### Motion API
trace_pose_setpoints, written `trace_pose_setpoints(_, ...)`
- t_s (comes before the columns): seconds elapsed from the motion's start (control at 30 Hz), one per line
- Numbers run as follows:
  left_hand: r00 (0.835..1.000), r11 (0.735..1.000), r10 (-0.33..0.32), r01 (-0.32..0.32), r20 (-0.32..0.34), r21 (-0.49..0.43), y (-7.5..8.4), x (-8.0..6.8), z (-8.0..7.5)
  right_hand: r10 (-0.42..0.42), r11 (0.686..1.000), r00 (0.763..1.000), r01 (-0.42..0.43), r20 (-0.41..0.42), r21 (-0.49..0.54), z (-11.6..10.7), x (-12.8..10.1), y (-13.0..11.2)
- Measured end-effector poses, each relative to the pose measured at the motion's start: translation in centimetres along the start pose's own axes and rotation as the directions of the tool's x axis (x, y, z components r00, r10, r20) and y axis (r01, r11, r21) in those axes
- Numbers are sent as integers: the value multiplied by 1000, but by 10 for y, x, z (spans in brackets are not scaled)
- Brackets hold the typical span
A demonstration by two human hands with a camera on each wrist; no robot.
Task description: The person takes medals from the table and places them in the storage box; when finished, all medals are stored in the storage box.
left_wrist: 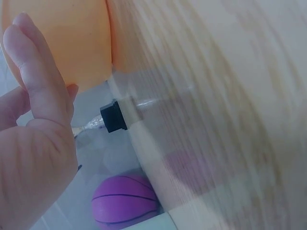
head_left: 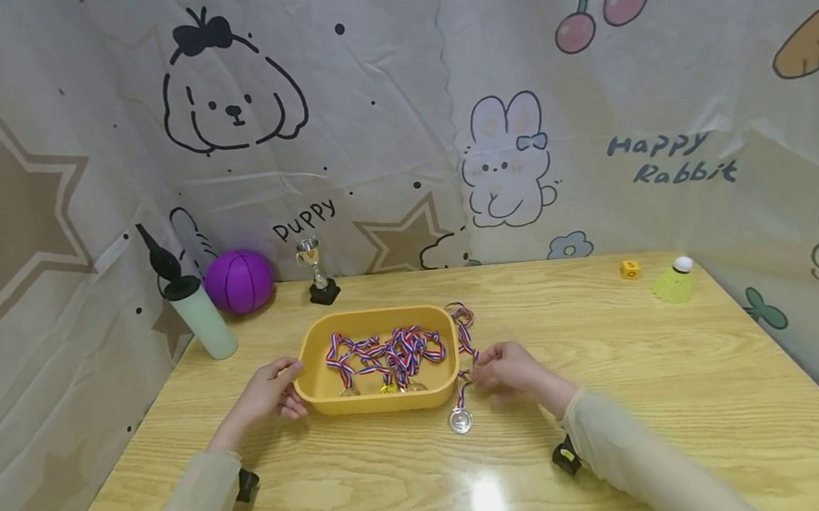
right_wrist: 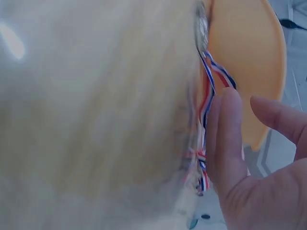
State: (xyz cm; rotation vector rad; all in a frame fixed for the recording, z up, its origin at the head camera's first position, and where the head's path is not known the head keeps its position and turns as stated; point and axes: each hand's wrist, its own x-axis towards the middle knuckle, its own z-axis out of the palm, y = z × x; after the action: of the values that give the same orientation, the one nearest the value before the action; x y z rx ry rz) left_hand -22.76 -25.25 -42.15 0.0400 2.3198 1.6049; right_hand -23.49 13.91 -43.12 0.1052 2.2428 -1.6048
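A yellow plastic bin (head_left: 385, 402) sits on the table, holding several medals with red, white and blue striped ribbons (head_left: 406, 350). My left hand (head_left: 267, 393) grips the bin's left end at the rim; in the left wrist view its fingers (left_wrist: 36, 72) lie against the outer wall. Outside the bin's right end, a silver medal (head_left: 460, 421) lies on the table with its striped ribbon (head_left: 465, 335) trailing along the wall. At that ribbon is my right hand (head_left: 510, 366), its fingers (right_wrist: 229, 139) fairly straight and the thumb apart in the right wrist view.
Behind the bin stand a small trophy cup (head_left: 315, 271) and a purple ball (head_left: 240, 282). A pale green pump (head_left: 201, 316) with a black nozzle is at the left edge. Far right are a yellow die (head_left: 630, 269) and a yellow shuttlecock (head_left: 674, 283). Printed cloth hangs behind.
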Motion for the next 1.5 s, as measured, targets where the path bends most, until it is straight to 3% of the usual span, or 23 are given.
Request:
trace_pose_setpoints(0.27, 1000, 1000, 8, -8, 10, -15, -1, -1, 0, -9, 1000, 1000, 9, 25, -11, 15, -10, 4)
trace_pose_setpoints(0.57, 1000, 1000, -1, 1, 2, -6, -1, -1, -2, -5, 998, 999, 1, -51, -67, 27, -3, 2)
trace_pose_setpoints(0.8, 1000, 1000, -2, 2, -3, -10, -3, 0, -1, -35, 985, 992, 14, -118, -173, 36, 6, 1)
trace_pose_setpoints(1.5, 1000, 1000, 24, -24, 12, -13, -4, 1, -1, -59, 973, 987, 23, -151, -231, 35, 9, -1)
